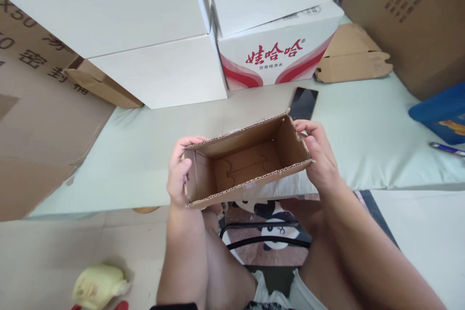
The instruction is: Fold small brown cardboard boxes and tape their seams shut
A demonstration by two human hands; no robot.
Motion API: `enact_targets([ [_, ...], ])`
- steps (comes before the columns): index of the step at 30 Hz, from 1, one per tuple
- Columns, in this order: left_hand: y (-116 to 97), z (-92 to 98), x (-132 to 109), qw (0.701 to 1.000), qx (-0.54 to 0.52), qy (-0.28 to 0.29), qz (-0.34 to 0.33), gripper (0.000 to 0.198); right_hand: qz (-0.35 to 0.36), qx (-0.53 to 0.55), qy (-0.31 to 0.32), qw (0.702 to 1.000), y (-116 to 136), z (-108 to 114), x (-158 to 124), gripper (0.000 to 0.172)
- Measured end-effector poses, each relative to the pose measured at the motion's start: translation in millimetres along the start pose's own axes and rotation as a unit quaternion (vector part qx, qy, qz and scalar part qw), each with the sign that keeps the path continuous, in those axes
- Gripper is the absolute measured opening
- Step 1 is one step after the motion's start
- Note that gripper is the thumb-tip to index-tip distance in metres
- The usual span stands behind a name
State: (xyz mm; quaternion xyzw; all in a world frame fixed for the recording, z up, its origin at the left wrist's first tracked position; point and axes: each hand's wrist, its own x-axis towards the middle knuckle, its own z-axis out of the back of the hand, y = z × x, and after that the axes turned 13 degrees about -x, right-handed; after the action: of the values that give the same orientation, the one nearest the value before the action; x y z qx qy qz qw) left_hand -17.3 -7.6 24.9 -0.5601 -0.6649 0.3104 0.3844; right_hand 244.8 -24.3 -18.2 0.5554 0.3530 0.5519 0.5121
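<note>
L hand & R hand pinch opp. ends of open-topped brown oblong cardboard box; step prob. = steadying it; next move prob. needs even grip at box's ends.

Lighting: bright, diffuse; interior of open carton lies in soft shadow; tablecloth carries faint sheen. Quality: wide-angle stretch at edges; yellow bottle looks blurred.

Bare fingers, bare forearms, pale shorts
</note>
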Motion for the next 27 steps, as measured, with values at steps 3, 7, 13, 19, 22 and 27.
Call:
enact_targets([
  [3, -0.9, -1.3, -0.5, 1.000, -0.007, -0.005, 0.005, 0.030, -0.005, 0.004, -0.003, 1.000, 1.7, -0.1, 0.3, 0.025],
  [7, -0.3, -0.1, -0.3, 1.000, -0.005, -0.002, 0.008, 0.030, -0.008, -0.002, -0.005, 1.000, 1.4, -0.2, 0.7, 0.027],
  [13, 1.9, 3.2, 0.8, 1.000, 0.006, 0.003, -0.002, 0.032, -0.001, -0.026, -0.005, 1.000, -1.3, -0.1, 0.4, 0.030],
  [19, 0.1, -0.8, -0.6, 1.000, 0.004, -0.009, 0.004, 0.030, -0.002, -0.025, -0.001, 1.000, -1.9, -0.5, 0.6, 0.028],
  [22, -0.3, -2.2, -1.2, 1.000, -0.012, -0.001, 0.007, 0.029, 0.007, -0.041, -0.008, 0.999, -1.4, -0.9, 1.8, 0.029],
  [27, 1.0, -0.9, -1.0, 1.000, -0.010, 0.004, 0.002, 0.029, 0.006, -0.048, -0.008, 0.999, 0.8, -0.7, 2.6, 0.030],
])
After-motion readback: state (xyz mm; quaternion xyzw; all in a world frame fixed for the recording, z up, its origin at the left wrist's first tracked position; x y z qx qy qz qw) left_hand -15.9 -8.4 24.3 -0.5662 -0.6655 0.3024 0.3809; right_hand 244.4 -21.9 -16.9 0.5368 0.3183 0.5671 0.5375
